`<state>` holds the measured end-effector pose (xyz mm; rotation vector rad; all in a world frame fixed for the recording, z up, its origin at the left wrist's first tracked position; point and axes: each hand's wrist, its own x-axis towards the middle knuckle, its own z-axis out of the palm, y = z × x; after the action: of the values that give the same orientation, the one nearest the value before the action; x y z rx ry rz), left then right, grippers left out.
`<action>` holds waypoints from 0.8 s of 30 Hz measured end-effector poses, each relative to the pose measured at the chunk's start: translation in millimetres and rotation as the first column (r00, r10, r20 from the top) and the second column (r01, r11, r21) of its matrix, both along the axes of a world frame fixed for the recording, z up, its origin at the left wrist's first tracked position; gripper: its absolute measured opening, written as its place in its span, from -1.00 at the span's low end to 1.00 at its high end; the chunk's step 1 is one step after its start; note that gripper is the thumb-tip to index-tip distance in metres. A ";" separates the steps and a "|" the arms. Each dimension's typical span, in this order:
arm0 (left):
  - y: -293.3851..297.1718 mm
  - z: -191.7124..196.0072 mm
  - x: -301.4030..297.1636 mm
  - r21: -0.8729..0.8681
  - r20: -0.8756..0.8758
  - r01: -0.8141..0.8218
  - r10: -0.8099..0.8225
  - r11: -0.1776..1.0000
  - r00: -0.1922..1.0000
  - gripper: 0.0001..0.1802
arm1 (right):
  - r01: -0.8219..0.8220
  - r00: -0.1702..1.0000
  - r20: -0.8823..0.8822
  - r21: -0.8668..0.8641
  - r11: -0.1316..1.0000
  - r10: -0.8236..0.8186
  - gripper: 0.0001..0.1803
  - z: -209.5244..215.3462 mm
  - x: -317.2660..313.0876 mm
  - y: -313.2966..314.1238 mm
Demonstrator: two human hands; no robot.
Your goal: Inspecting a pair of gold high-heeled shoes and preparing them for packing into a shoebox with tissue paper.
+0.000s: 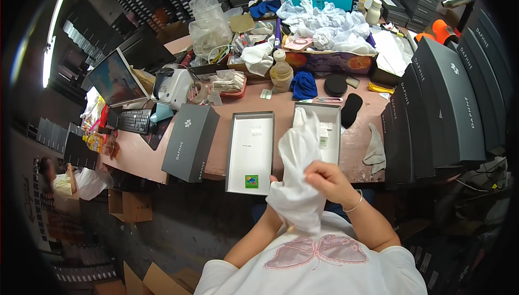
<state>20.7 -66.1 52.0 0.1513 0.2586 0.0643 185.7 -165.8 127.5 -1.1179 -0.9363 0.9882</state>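
Note:
In front of my chest is a soft white cloth bag (296, 171), bunched and upright, its folded top over an open grey shoe box (336, 133). My right hand (327, 180) is closed on the bag's right side, fingers pinching the fabric. Most of my left hand (274, 179) is hidden by the bag; a fingertip shows at its left edge, pressed to it. What the bag contains is covered. White labels or papers (324, 135) lie in the box. Left of it lies a shallow white-lined tray or lid (250, 154) with a green sticker.
A closed dark shoe box (190, 142) stands left; several more (432, 100) stand upright along the right. Behind are a bottle (281, 73), a blue cloth (304, 86) and a carton of crumpled white paper (330, 62). A grey cloth (374, 149) lies right, a keyboard (134, 120) left.

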 end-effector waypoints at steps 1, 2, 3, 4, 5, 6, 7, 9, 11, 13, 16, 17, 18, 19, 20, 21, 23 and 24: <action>5.3 -10.4 2.5 -0.125 0.060 0.010 -0.002 0.992 0.998 0.08 | -0.003 0.997 -0.078 0.001 1.000 0.003 -0.87 0.0 0.7 -0.2; 10.4 -21.7 3.9 -0.250 0.112 0.028 0.000 0.968 0.994 0.11 | -0.006 0.988 -0.156 -0.001 1.000 0.006 -0.87 -1.0 2.8 -0.9; 13.7 -12.3 11.7 -0.372 0.162 0.065 -0.004 0.926 0.987 0.15 | -0.002 0.973 -0.229 -0.017 1.000 -0.002 -0.87 -1.7 4.7 -4.2; 10.9 1.4 15.8 -0.249 0.168 0.087 -0.046 0.965 0.985 0.08 | 0.062 0.941 -0.335 0.014 0.998 -0.054 -0.86 1.6 8.8 -1.7; 6.4 36.7 23.4 -0.129 0.167 0.107 -0.085 0.986 0.982 0.02 | 0.013 0.928 -0.374 0.025 1.000 -0.003 -0.85 5.7 13.2 -2.1; 2.6 44.5 24.1 -0.015 0.144 0.116 -0.113 0.993 0.983 -0.02 | -0.033 0.909 -0.415 0.040 0.999 0.047 -0.85 12.1 17.2 -3.5; -1.2 52.8 23.6 0.100 0.114 0.120 -0.132 0.988 0.985 -0.05 | -0.084 0.884 -0.455 0.069 0.994 0.106 -0.84 15.7 20.4 -2.5; -0.8 48.4 28.5 0.324 0.033 0.119 -0.137 0.939 0.990 -0.10 | 0.083 0.984 0.154 0.055 0.995 -0.090 -0.87 14.5 27.5 4.1; -0.3 36.8 33.5 0.526 -0.042 0.127 -0.124 0.841 0.991 -0.15 | 0.305 0.487 0.741 0.351 0.885 -0.462 -0.87 20.7 28.9 12.9; -0.3 20.4 33.2 0.700 -0.123 0.147 -0.085 0.699 0.989 -0.19 | 0.407 0.454 0.686 0.408 0.817 -0.569 -0.88 0.5 41.8 23.3; 5.6 1.3 36.2 0.539 -0.070 0.008 0.036 0.842 0.997 -0.45 | 0.509 0.428 0.665 0.383 0.771 -0.612 -0.89 -36.2 58.0 29.9; 9.3 9.3 36.9 0.663 -0.090 -0.041 0.134 0.748 0.987 -0.46 | 0.589 0.436 0.624 0.346 0.730 -0.648 -0.89 -27.0 52.7 28.1; 17.4 9.2 35.3 0.710 -0.049 -0.082 0.165 0.699 0.985 -0.45 | 0.662 0.441 0.587 0.298 0.688 -0.679 -0.90 -20.5 45.9 24.3; 27.0 10.1 33.9 0.757 -0.008 -0.119 0.190 0.643 0.982 -0.44 | 0.682 0.476 0.535 0.277 0.677 -0.698 -0.93 -21.6 48.0 9.5; 39.2 12.6 32.6 0.654 0.023 -0.186 0.226 0.733 0.974 -0.43 | 0.651 0.649 0.415 0.130 0.748 -0.637 -0.94 -8.9 43.4 -8.4; 36.5 27.1 30.2 0.559 -0.012 -0.267 0.330 0.785 0.944 -0.44 | 0.520 0.799 0.396 -0.077 0.851 -0.452 -0.92 13.4 33.6 -21.2; 28.6 42.1 31.8 0.549 -0.073 -0.379 0.495 0.745 0.866 -0.43 | 0.166 0.936 0.352 -0.358 0.919 -0.032 -0.75 23.4 17.8 -32.7; 20.7 39.1 40.6 0.627 -0.089 -0.387 0.556 0.676 0.826 -0.41 | 0.125 0.934 0.357 -0.338 0.933 0.005 -0.65 6.4 8.6 -28.8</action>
<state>61.2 -45.4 91.0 0.7226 0.5538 0.6664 194.3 -194.6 133.9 -1.6644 -1.0227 0.9446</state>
